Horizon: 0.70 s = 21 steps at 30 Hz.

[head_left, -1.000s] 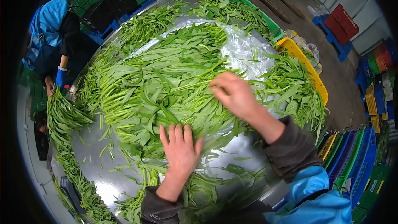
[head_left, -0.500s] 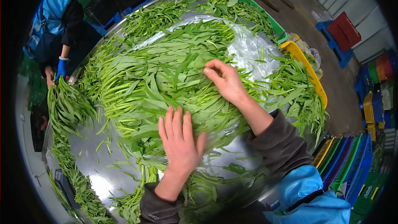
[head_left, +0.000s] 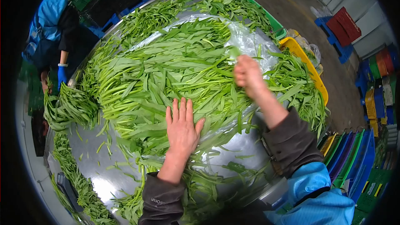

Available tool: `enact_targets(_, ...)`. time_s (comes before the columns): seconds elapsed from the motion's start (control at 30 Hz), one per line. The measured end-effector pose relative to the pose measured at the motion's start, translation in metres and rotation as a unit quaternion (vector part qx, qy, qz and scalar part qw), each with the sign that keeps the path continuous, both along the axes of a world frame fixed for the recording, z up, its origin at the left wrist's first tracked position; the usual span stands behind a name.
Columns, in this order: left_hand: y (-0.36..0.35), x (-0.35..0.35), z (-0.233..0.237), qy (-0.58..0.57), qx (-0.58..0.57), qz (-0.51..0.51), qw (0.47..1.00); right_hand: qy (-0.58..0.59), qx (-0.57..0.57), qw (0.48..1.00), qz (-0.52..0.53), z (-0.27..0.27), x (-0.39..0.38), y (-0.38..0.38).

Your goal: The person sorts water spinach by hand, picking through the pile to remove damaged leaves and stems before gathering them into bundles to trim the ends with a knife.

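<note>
Steel tabletop [head_left: 246, 149] shows below our grip in the head view. Our left hand [head_left: 182, 128] lies flat, fingers slightly spread, gripping nothing, on the heaped water spinach [head_left: 141, 81]. Up and right of it, our blurred right hand [head_left: 248, 76] curls nearly closed on a leaf [head_left: 233, 51]; beyond that grip lies clear plastic sheeting [head_left: 252, 41], and rightward a yellow crate [head_left: 318, 84].
</note>
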<state>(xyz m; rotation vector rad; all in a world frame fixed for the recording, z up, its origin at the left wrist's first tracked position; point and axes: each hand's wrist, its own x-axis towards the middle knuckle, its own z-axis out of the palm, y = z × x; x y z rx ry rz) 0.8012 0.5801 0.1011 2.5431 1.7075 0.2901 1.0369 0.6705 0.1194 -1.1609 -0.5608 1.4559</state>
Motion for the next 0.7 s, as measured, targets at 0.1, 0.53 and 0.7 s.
enact_targets(0.1,0.0,0.0,-0.003,-0.011,0.008,0.0,1.0,-0.117,0.038,0.987,-0.101,0.024,0.076,-0.008)
enact_targets(0.53,-0.141,-0.044,0.04,-0.242,0.007,-0.073,0.967,-0.699,-0.14,0.623,0.324,-0.015,0.088,-0.266)
enact_targets(0.7,-0.248,-0.071,0.023,-0.258,-0.122,-0.04,0.958,-0.664,-0.084,0.698,0.253,-0.033,0.1,-0.297)
